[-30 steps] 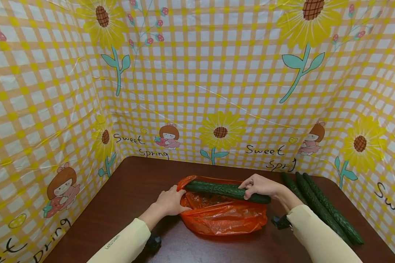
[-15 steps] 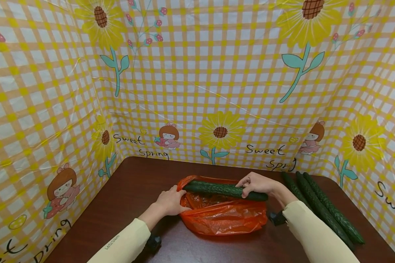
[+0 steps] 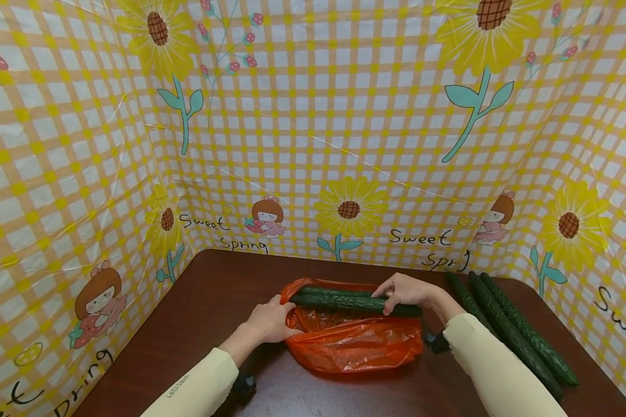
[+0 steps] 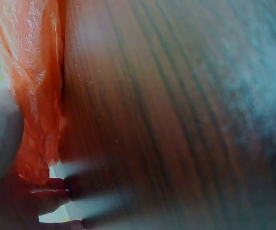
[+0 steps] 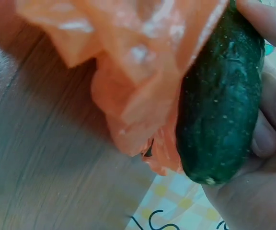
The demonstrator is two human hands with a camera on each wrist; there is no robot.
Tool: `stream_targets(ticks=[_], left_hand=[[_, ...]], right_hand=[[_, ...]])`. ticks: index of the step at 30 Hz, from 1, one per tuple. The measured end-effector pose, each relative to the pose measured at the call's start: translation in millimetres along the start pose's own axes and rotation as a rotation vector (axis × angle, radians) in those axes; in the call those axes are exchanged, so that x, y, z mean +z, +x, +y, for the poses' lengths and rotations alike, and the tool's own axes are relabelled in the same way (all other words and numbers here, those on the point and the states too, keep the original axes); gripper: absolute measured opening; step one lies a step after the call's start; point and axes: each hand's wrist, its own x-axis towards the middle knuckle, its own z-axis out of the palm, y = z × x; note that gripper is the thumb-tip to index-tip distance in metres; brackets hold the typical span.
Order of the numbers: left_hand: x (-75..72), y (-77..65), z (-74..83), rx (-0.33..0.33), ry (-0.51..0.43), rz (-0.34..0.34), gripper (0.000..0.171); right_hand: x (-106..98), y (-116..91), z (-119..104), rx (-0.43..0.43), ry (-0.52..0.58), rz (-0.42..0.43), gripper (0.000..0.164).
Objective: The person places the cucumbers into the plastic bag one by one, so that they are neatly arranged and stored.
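An orange plastic bag point(image 3: 355, 350) lies on the dark wooden table, its mouth spread toward the far side. My left hand point(image 3: 268, 321) grips the bag's left end, thumb at the near rim and fingers at the far one. With thumb and fingers my right hand point(image 3: 407, 291) holds a long dark green cucumber point(image 3: 339, 302) near its right end. The cucumber lies lengthwise across the bag's mouth, and another green strip shows behind it. In the right wrist view, the cucumber's rounded end point(image 5: 219, 110) sits beside the crumpled bag point(image 5: 133, 96). The bag's bottom is hidden.
Three more cucumbers point(image 3: 516, 330) lie side by side at the table's right, partly behind the right forearm. A checkered sunflower cloth point(image 3: 344, 145) walls in the back and both sides. Bare wood point(image 3: 224, 278) shows left of the bag.
The right hand and the cucumber have shifted slightly left and down into the bag's mouth. My left hand keeps its grip on the bag in the same place.
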Motion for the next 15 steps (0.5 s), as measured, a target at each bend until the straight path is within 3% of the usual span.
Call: stream_targets(ticks=[15], left_hand=[[0.2, -0.9, -1.7, 0.01, -0.001, 0.012, 0.074]], right_hand=[[17.4, -3.1, 10.3, -0.027, -0.041, 0.013, 0.048]])
